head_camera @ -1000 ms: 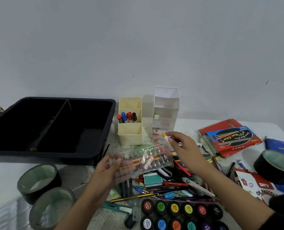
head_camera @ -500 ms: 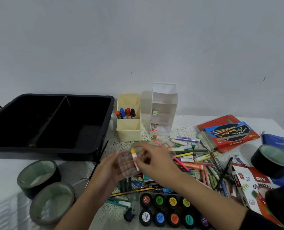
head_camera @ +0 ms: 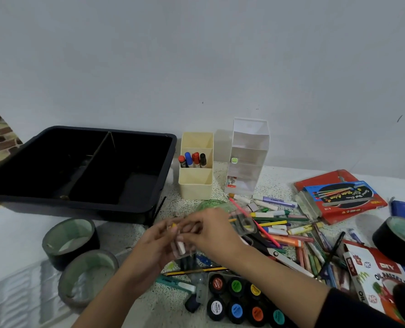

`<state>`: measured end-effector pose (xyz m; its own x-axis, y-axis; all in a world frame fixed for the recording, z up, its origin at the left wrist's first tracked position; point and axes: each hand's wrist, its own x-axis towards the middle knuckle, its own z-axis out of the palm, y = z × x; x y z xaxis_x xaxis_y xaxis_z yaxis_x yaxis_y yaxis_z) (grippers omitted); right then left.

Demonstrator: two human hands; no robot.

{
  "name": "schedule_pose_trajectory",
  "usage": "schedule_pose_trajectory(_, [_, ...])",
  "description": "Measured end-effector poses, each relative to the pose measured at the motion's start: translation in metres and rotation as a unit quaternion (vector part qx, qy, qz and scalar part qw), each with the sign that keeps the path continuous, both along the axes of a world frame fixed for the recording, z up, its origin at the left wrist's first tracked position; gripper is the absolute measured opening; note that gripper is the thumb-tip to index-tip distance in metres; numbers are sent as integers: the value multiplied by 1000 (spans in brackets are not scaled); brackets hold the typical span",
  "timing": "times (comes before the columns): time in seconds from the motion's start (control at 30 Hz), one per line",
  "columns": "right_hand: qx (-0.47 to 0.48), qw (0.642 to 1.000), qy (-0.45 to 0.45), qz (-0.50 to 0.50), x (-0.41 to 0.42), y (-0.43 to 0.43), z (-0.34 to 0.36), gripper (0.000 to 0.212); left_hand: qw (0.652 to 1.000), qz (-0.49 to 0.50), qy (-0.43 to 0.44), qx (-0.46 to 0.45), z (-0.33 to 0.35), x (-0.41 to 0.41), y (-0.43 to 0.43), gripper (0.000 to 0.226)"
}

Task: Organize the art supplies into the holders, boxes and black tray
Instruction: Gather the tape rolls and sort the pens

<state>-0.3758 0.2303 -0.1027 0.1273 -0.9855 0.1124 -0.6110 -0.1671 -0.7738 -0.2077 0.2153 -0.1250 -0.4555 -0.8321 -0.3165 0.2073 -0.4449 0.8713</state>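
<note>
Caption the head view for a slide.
Left hand holds a clear case; right hand pinches a pastel at it, near the black tray.

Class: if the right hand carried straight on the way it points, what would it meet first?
The left hand, holding a clear case directly ahead of the right hand and its white stick; they look close enough to touch, though depth is unclear.

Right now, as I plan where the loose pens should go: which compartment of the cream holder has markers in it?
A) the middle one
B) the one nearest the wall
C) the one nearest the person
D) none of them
A: the four markers stand upright in the middle compartment of the cream holder; the compartments behind and in front show nothing inside.
</note>
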Motion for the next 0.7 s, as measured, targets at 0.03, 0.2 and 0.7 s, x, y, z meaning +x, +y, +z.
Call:
schedule_pose_trajectory(0.03, [-13,1000,8,-4,0,0,-1,17,1000,5,-4,0,-1,2,0,30])
schedule_pose_trajectory(0.2, [-95,990,73,-76,-27,-3,6,8,993,105,-46,13,-11,13,-5,26])
schedule_pose_trajectory(0.7, [15,963,270,-3,-83,-11,-40,44,880,161,-359,-266,-43,27,-2,33])
